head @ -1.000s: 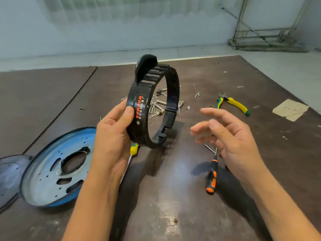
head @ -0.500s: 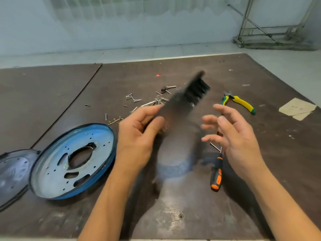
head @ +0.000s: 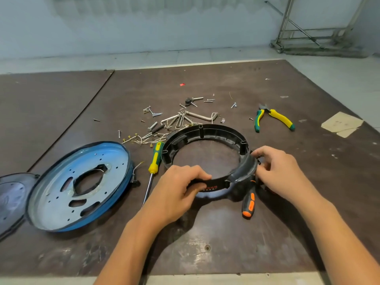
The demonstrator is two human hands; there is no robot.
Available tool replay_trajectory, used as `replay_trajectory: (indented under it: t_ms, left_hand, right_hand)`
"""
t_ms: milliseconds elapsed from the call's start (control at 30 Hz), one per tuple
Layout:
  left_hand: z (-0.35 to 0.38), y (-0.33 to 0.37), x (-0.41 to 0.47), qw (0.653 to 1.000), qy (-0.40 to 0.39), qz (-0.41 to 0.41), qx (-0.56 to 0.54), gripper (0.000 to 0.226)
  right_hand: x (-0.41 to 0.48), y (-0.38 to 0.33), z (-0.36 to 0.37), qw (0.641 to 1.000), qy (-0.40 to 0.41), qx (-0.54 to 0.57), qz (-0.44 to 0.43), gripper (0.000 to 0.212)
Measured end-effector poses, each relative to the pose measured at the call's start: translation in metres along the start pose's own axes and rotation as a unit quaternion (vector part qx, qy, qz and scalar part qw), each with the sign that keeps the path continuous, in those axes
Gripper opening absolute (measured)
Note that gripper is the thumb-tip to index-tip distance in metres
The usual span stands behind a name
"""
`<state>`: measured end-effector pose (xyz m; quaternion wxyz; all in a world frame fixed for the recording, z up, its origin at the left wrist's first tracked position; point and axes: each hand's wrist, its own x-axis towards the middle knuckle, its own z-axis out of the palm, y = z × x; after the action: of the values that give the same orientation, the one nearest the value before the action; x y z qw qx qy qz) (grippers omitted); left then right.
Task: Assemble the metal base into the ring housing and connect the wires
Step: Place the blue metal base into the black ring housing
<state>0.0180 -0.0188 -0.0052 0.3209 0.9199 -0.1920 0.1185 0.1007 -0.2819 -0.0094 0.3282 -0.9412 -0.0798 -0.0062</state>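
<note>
The black ring housing [head: 207, 133] lies flat on the brown table, its red-lettered label facing me. My left hand [head: 181, 188] grips its near rim, fingers curled over the top edge. My right hand [head: 279, 171] holds the ring's right side at the grey curved bulge [head: 243, 171], fingertips on its outer edge. The round metal base [head: 67, 188], silver inside with a blue rim and several cut-outs, lies tilted on the table to the left, apart from the ring. Thin wires with small terminals [head: 139, 139] lie between the base and the ring's far left.
A yellow-green screwdriver [head: 154, 161] lies just left of the ring; an orange-black one [head: 248, 202] sticks out under its near right edge. Loose screws and hex keys [head: 185, 118] sit behind the ring, pliers [head: 273, 118] at the right. A dark round cover [head: 10, 200] rests far left.
The ring was upright in my left hand in the air; it swung down and now lies flat on the table. My right hand, open before, has taken hold of the ring's right side.
</note>
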Motion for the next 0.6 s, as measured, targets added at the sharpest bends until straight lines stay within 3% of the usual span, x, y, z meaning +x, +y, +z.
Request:
replay_trajectory:
  t_ms: [100,300,400,500,600]
  left_hand:
    - [0.001,-0.003,-0.003,0.998,-0.046,-0.024,0.019,0.017]
    - [-0.007,-0.006,-0.004,0.995,-0.085,-0.054,-0.008,0.017]
    - [-0.009,-0.004,-0.006,0.993,-0.096,-0.058,-0.022,0.016]
    - [-0.013,-0.002,-0.007,0.991,-0.113,-0.061,-0.031,0.016]
    - [-0.017,0.000,-0.008,0.989,-0.132,-0.063,-0.035,0.014]
  right_hand:
    - [-0.002,-0.002,0.003,0.994,-0.065,-0.081,0.034,0.049]
    - [-0.006,-0.009,0.005,0.979,-0.045,-0.199,0.004,0.084]
    - [-0.006,-0.012,0.000,0.981,-0.052,-0.189,0.011,0.082]
    - [-0.007,-0.012,-0.008,0.992,-0.070,-0.107,0.022,0.066]
    - [-0.006,-0.006,-0.016,0.997,-0.049,-0.057,-0.009,0.065]
